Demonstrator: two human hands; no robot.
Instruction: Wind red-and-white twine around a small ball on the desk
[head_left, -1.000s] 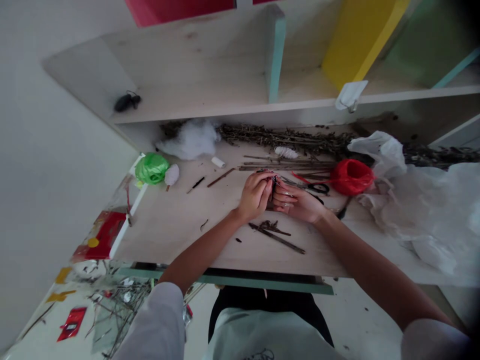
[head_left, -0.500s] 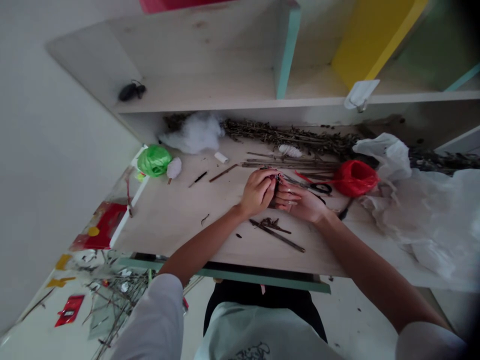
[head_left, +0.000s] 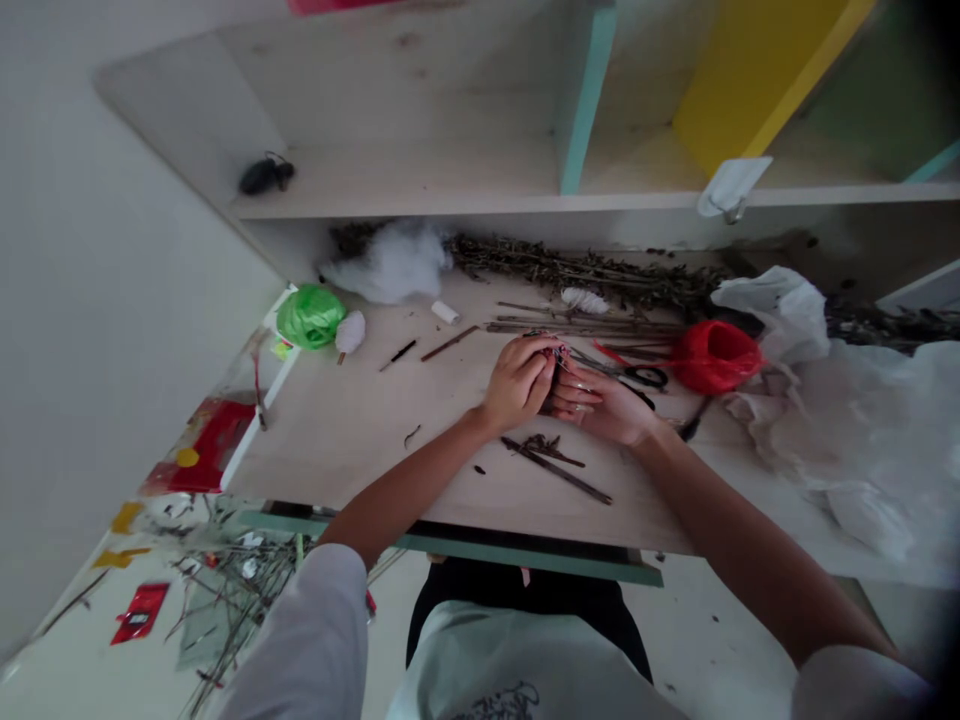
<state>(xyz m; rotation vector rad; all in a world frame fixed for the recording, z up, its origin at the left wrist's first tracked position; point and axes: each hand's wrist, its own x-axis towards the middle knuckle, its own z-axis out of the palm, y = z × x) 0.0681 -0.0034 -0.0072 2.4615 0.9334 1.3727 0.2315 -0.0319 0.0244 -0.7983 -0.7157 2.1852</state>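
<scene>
My left hand point(head_left: 517, 383) and my right hand point(head_left: 604, 403) meet over the middle of the desk, fingers curled together. Between them is a small dark thing point(head_left: 556, 366) with reddish and pale bits, mostly hidden by the fingers, so I cannot tell its kind. Just right of the fingers lie scissors with black handles point(head_left: 646, 376). A red ball of plastic twine point(head_left: 716, 357) sits farther right, a loose strand reaching toward my hands. Below my hands rest a dark stick point(head_left: 559, 470) and some dried leafy bits point(head_left: 551, 447).
Thin sticks point(head_left: 585, 326) and a dried plant bundle point(head_left: 570, 268) lie at the back, near white stuffing point(head_left: 397, 262). Green twine point(head_left: 310, 316) stands left, a clear plastic bag point(head_left: 885, 430) right. A shelf point(head_left: 420, 190) overhangs the desk. Twigs point(head_left: 255, 590) litter the floor.
The camera view has shifted slightly. Both hands stay together in nearly the same place, with the fingers hardly moved.
</scene>
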